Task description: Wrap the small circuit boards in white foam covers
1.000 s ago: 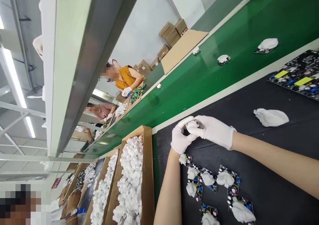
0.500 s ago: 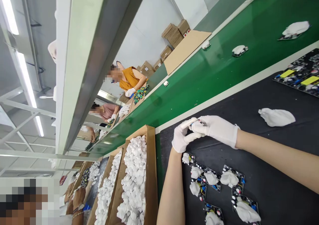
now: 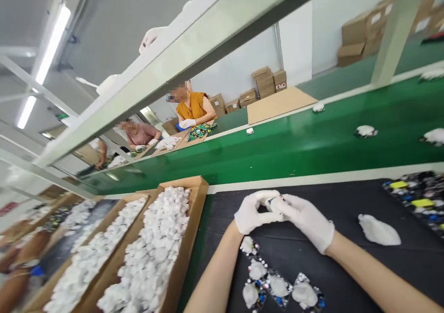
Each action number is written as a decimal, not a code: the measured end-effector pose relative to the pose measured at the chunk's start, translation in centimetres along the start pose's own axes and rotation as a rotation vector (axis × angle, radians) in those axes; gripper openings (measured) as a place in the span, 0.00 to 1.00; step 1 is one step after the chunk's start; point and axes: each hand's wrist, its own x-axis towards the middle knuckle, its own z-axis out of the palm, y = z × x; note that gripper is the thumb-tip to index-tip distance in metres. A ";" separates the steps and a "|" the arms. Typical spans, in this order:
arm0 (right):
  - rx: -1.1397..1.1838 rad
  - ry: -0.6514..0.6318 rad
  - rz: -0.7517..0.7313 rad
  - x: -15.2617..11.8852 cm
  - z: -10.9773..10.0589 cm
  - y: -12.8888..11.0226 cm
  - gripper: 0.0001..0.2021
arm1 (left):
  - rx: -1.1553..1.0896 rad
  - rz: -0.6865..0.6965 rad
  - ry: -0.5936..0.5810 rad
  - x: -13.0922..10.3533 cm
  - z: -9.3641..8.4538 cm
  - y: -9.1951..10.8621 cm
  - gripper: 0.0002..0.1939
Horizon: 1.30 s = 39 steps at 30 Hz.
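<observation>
My left hand (image 3: 253,212) and my right hand (image 3: 309,220), both in white gloves, meet above the black work surface (image 3: 342,206). Their fingers close around a small circuit board (image 3: 274,200); only a dark, partly coloured edge of it shows, the rest being covered by the gloves. Just below my hands lie several circuit boards, each with a soft white lump (image 3: 278,285) on top. To the right of my right hand rests a larger loose white lump (image 3: 379,230).
Cardboard boxes (image 3: 189,239) full of white lumps stand at left. A green conveyor belt (image 3: 222,158) crosses behind, carrying spaced-out boards. At right is a batch of bare boards (image 3: 418,202). A pale beam (image 3: 194,49) runs overhead. Co-workers sit across the belt and at far left.
The head view has turned, so the belt and beam now lie closer to level. Both hands remain together on the small board, with the fingers slightly shifted.
</observation>
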 end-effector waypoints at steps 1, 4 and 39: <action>-0.068 0.013 -0.010 -0.1 0.1 -0.2 0.16 | -0.008 0.004 -0.016 0.0 -0.1 -0.1 0.32; -0.181 0.059 -0.026 -0.4 0.4 -0.5 0.15 | -0.031 0.008 -0.064 0.0 -0.2 -0.4 0.33; -0.044 -0.051 0.070 -0.4 -0.2 1.7 0.19 | 0.066 0.005 -0.046 0.0 0.4 -0.7 0.32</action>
